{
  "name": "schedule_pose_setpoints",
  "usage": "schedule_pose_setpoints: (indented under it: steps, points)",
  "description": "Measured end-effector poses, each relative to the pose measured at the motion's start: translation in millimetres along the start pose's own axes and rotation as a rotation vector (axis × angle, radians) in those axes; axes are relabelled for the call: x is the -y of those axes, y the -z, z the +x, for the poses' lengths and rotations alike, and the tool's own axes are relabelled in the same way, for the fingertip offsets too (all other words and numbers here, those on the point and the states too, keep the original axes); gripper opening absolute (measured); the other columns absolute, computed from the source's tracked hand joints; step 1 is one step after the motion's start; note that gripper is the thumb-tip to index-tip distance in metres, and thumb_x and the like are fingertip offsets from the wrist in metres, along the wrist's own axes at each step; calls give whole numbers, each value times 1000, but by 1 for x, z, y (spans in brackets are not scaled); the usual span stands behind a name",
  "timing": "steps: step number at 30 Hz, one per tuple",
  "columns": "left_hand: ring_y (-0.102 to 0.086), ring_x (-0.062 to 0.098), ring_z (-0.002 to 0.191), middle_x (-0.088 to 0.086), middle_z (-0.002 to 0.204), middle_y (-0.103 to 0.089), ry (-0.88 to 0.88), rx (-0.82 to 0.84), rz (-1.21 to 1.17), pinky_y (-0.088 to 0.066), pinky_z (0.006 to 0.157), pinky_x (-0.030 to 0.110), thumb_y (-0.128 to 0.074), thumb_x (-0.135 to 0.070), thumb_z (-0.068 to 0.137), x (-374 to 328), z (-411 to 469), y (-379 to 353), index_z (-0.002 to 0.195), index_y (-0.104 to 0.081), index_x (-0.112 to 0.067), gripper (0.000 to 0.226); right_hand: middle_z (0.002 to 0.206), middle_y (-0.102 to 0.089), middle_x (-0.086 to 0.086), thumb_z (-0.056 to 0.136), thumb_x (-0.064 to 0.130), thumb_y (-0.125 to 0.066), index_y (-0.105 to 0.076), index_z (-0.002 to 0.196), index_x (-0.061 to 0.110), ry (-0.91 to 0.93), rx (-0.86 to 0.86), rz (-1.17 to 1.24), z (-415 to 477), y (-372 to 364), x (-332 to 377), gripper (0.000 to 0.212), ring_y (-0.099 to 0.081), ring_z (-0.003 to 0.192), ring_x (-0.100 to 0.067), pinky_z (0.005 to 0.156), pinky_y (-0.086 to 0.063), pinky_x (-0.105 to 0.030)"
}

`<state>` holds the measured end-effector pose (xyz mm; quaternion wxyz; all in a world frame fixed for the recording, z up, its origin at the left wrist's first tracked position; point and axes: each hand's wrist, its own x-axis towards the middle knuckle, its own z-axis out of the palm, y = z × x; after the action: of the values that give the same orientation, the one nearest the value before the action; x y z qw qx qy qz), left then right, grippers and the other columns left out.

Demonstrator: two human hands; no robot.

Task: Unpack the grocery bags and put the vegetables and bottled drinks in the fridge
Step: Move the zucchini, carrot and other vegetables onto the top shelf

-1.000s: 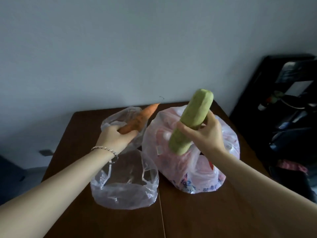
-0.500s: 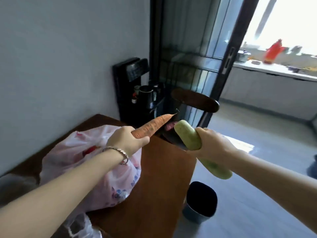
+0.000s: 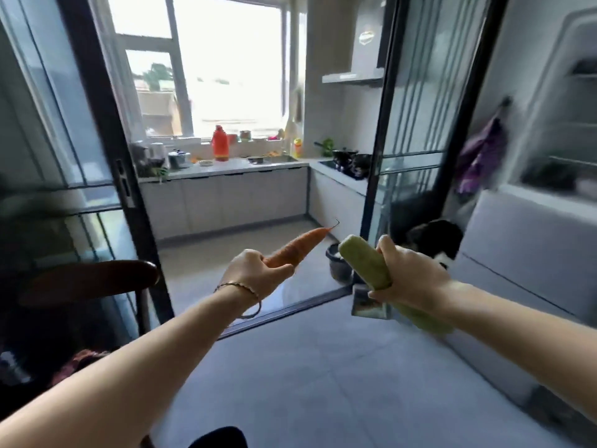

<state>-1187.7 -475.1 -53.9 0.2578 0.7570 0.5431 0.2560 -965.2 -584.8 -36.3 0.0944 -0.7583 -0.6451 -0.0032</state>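
My left hand grips an orange carrot by its thick end, the tip pointing up and to the right. My right hand holds a long pale green gourd around its middle, tilted, with its lower end below my wrist. Both hands are raised in front of me at about the same height, close together. At the right edge stands a grey fridge, its upper compartment open with shelves showing. The grocery bags are out of view.
A dark wooden chair back is at the left. Black-framed glass sliding doors open onto a kitchen with a counter. A dark bin and a black bag sit near the fridge. Grey tiled floor lies ahead.
The view has swung right, away from the table and bags, toward the kitchen doorway and fridge. Both hands still carry the carrot and the gourd, now held out over the floor.
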Motion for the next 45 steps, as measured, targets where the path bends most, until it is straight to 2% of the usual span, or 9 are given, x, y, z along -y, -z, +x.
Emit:
schedule_pose_setpoints:
  steps: [3, 10, 15, 23, 26, 30, 33, 39, 45]
  points:
    - [-65, 26, 71, 10, 72, -70, -135, 44, -1, -50, 63, 34, -68, -40, 73, -77, 52, -59, 70, -69, -7, 33, 106, -58, 2, 75, 48, -71, -33, 111, 23, -125, -22, -83, 8, 25, -86, 58, -60, 97, -24, 70, -37, -30]
    - [-57, 18, 66, -4, 64, -57, -404, 23, 55, -40, 57, 23, -67, -47, 74, -250, 165, -177, 64, -56, -22, 29, 114, -62, 4, 73, 50, -71, -42, 130, 37, -255, -94, -229, 59, 95, -274, 65, -60, 104, -21, 73, -37, -28]
    - [-59, 16, 67, -4, 71, -61, -561, -39, 97, -44, 57, 22, -66, -54, 72, -350, 255, -238, 77, -59, -22, 33, 123, -60, 1, 74, 49, -71, -37, 140, 37, -369, -204, -284, 117, 146, -383, 75, -57, 111, -21, 81, -42, -30]
    - [-62, 19, 68, -2, 74, -63, -822, -135, 51, -52, 61, 27, -64, -56, 74, -493, 423, -324, 83, -57, -24, 34, 130, -57, -1, 75, 46, -73, -35, 143, 32, -609, -344, -402, 226, 211, -524, 79, -54, 117, -24, 88, -44, -31]
    - [-57, 16, 61, -5, 68, -58, -859, -117, -17, -42, 52, 22, -64, -54, 75, -547, 483, -357, 85, -57, -24, 32, 127, -58, -3, 75, 48, -72, -33, 144, 31, -713, -355, -485, 266, 233, -575, 81, -55, 115, -23, 84, -44, -29]
    - [-56, 14, 62, -8, 67, -56, -972, -115, -42, -43, 52, 22, -63, -54, 77, -621, 547, -399, 91, -56, -24, 34, 120, -61, -5, 78, 48, -70, -35, 139, 23, -853, -323, -567, 305, 252, -644, 75, -59, 108, -27, 77, -44, -31]
    - [-52, 13, 63, -10, 70, -53, -1031, -146, -17, -33, 47, 21, -63, -54, 76, -670, 584, -431, 92, -55, -24, 35, 119, -61, -8, 77, 47, -72, -28, 136, 15, -967, -328, -561, 327, 266, -692, 80, -60, 105, -30, 70, -37, -30]
    - [-61, 16, 78, -6, 84, -63, -1156, -217, 21, -47, 66, 27, -60, -53, 77, -757, 644, -499, 94, -57, -22, 35, 110, -62, -8, 79, 49, -69, -37, 123, 15, -990, -447, -625, 367, 305, -789, 65, -60, 101, -29, 67, -35, -30]
    - [-56, 15, 96, -8, 97, -60, -1267, -269, -7, -41, 77, 28, -59, -48, 78, -872, 690, -572, 102, -55, -24, 34, 128, -55, -4, 80, 50, -67, -36, 139, 30, -956, -578, -646, 410, 370, -900, 69, -53, 115, -27, 68, -35, -26]
